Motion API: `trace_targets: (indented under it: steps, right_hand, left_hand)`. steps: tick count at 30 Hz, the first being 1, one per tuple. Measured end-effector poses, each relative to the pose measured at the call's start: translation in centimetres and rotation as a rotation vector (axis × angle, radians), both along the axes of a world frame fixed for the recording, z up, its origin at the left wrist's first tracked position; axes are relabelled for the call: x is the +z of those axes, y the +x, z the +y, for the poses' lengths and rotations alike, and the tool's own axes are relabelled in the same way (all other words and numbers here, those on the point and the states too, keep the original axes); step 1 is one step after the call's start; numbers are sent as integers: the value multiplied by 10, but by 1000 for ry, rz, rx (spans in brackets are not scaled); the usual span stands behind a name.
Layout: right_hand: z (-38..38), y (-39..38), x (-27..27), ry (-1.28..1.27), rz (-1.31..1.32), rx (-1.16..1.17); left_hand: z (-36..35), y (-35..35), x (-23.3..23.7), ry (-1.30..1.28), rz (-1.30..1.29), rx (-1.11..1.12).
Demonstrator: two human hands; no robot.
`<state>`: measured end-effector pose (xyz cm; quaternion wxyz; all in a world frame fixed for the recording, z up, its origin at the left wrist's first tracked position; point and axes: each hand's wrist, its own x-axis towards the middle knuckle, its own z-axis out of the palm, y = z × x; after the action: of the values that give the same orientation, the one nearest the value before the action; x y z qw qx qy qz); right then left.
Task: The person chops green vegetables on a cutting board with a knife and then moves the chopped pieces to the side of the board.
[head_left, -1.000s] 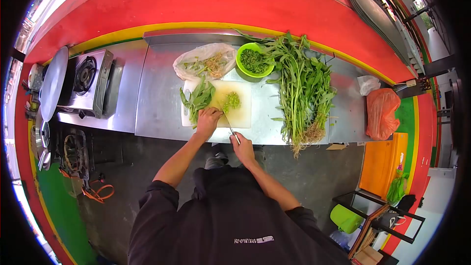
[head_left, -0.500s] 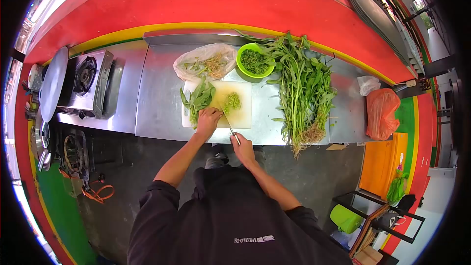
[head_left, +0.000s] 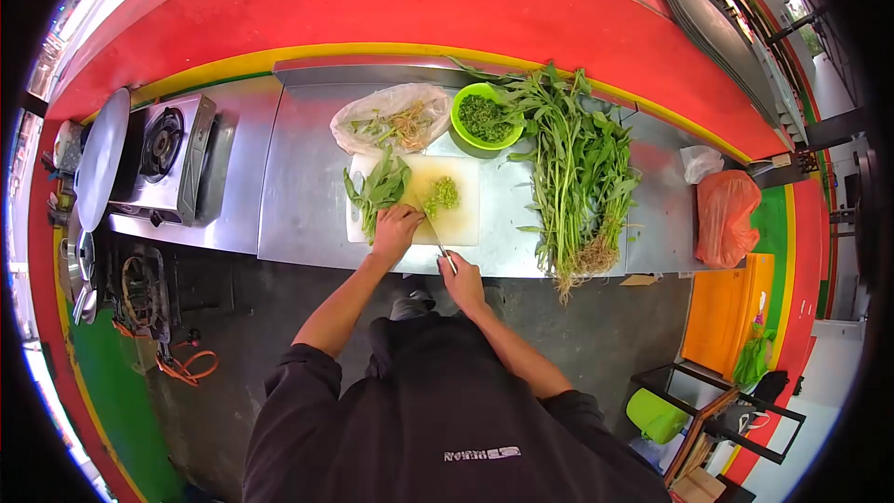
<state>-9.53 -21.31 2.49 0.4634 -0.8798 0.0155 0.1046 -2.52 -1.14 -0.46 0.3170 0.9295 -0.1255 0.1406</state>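
My left hand (head_left: 397, 227) is closed on a bunch of leafy greens (head_left: 380, 184), whose leaves spread over the left part of a white cutting board (head_left: 461, 228). In my right hand (head_left: 461, 278) is a knife (head_left: 439, 238), gripped by its handle. The blade lies at the stem end, close to my left fingertips. Chopped green stems (head_left: 442, 194) form a small pile on the board, just beyond the blade. A lime-green bowl (head_left: 492, 142) of finely chopped greens stands behind the board. Beside it is a clear plastic bag (head_left: 349, 127) holding roots and leaf scraps.
A large bundle of long-stemmed greens (head_left: 579, 168) lies right of the board, its roots over the counter's front edge. A gas stove (head_left: 177, 158) stands at the left. An orange plastic bag (head_left: 726, 217) sits at the right end, and a red wall (head_left: 400, 0) runs behind.
Both hands, the knife and the greens hold nearly the same positions. The whole view has shifted very slightly.
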Motion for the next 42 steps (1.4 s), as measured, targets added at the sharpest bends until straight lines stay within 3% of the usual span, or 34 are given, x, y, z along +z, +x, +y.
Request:
trace_targets:
  steps: [26, 32, 42]
  right_hand:
    - [0, -3, 13, 18, 37, -4]
    - [2, 0, -6, -57, -47, -5]
    - [-6, -10, 19, -8, 60, 20]
  left_hand:
    - [1, 6, -5, -12, -33, -7]
    - [2, 1, 6, 31, 10, 5]
    - [6, 3, -5, 31, 24, 2]
